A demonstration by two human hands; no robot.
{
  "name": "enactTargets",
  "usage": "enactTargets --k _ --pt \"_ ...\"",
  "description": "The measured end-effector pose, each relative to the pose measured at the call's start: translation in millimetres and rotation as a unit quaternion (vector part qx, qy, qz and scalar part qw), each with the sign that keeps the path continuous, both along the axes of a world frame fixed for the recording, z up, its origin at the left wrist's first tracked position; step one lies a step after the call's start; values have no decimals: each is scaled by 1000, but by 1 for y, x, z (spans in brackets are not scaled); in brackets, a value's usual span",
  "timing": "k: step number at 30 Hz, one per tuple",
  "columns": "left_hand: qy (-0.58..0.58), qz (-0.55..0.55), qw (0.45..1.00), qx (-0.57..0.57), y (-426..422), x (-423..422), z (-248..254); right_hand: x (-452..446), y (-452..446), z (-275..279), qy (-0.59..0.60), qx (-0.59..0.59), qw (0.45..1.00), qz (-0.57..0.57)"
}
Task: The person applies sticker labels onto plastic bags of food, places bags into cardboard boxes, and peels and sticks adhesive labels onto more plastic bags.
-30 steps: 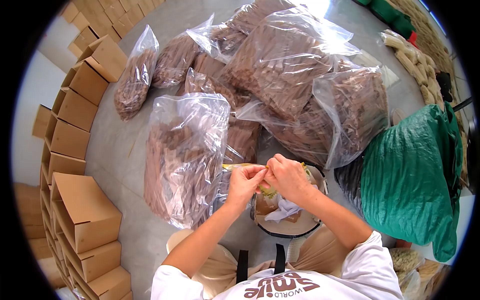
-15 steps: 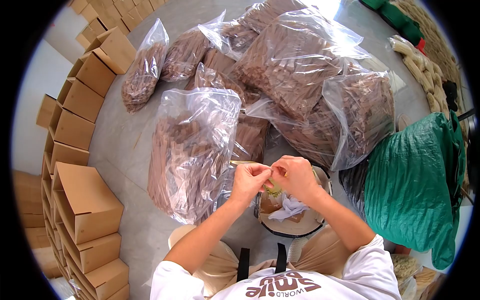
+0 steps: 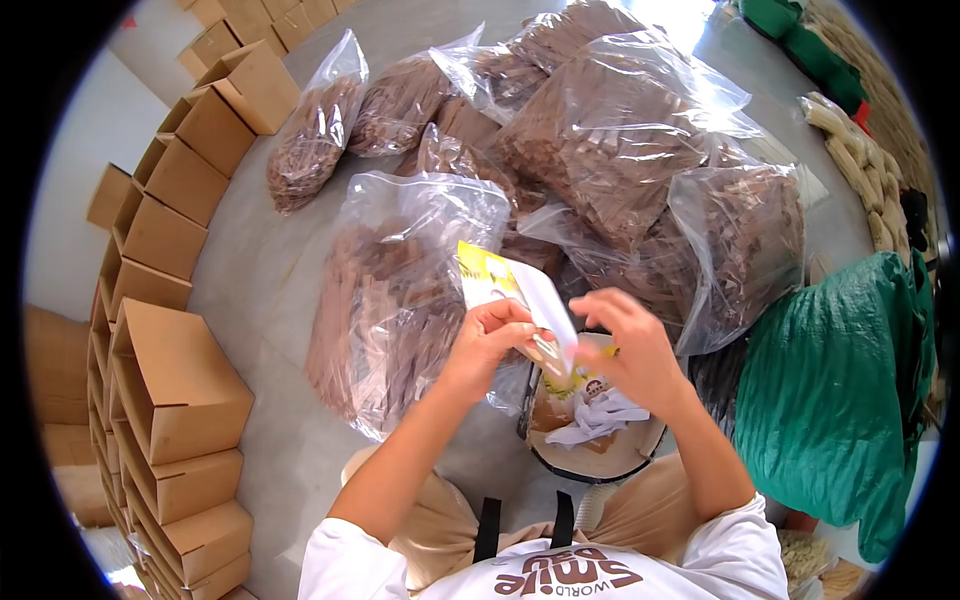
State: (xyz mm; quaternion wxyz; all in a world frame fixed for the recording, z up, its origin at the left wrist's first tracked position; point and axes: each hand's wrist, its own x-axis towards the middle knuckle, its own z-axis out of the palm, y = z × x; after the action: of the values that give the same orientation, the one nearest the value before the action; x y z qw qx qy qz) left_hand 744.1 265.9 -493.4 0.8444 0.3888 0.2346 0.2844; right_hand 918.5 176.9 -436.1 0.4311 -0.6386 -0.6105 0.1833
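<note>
A yellow and white printed packet (image 3: 515,290) is pinched between the thumb and fingers of my left hand (image 3: 487,345), tilted up over the container. Close to its right side is my right hand (image 3: 630,350), fingers spread and blurred by motion, with nothing visible in it. Below both hands stands a round container (image 3: 590,468) with a dark rim. Inside it lie a crumpled pale cloth or glove (image 3: 600,416), brown pieces and yellow printed material. A clear bag of brown strips (image 3: 390,310) is just left of my left hand.
More clear bags of brown strips (image 3: 600,140) lie on the floor ahead. Open cardboard boxes (image 3: 180,400) line the left side. A green sack (image 3: 825,390) stands at the right, with pale bundles (image 3: 855,165) behind it.
The packet has come up and now shows its printed face. My right hand has moved right, away from my left, and its fingers have opened. The view has shifted slightly.
</note>
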Motion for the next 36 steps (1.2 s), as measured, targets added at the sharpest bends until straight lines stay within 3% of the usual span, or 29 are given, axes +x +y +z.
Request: enactTargets --k 2,5,7,10,11,12,14,19,21,23,24,25,27,29,30,32,36 --pt "11 -5 1000 9 -4 1 6 -13 -5 3 -131 -95 985 64" --pt "12 -89 995 48 -5 -2 25 -2 -5 -21 -181 -13 983 31" --pt "-11 -241 969 52 1 -11 25 -2 2 -11 -67 76 993 -64" --pt "92 -286 954 9 -9 -9 11 -5 1 -1 243 47 963 -107" --pt "91 -278 956 10 -13 -13 9 -11 4 -2 243 47 964 -100" --pt "21 -100 984 -144 -18 -17 16 -19 8 -7 267 31 959 -91" --pt "-54 89 953 -283 -16 -27 24 -35 14 -16 262 -13 963 -58" --pt "35 266 963 -31 36 -78 43 -90 42 -10 261 -36 964 28" --pt "134 264 950 101 60 -114 49 -112 56 -14 223 -29 973 53" --pt "321 211 883 271 111 -176 20 -140 70 -22 339 -67 937 51" --pt "461 191 787 362 130 -212 13 -155 71 -35 344 -104 932 58" --pt "567 188 709 375 145 -248 -3 -169 69 -54 348 -140 925 63" --pt "668 180 605 394 154 -312 -34 -191 61 -95 321 -218 917 90" --pt "762 146 533 337 145 -347 -46 -210 55 -145 319 -239 915 62" --pt "763 145 533 336 137 -352 -51 -215 56 -159 320 -241 914 62" --pt "789 206 416 403 123 -358 -62 -223 55 -179 308 -288 906 31" --pt "836 194 401 321 126 -348 -77 -229 56 -198 276 -320 906 7"
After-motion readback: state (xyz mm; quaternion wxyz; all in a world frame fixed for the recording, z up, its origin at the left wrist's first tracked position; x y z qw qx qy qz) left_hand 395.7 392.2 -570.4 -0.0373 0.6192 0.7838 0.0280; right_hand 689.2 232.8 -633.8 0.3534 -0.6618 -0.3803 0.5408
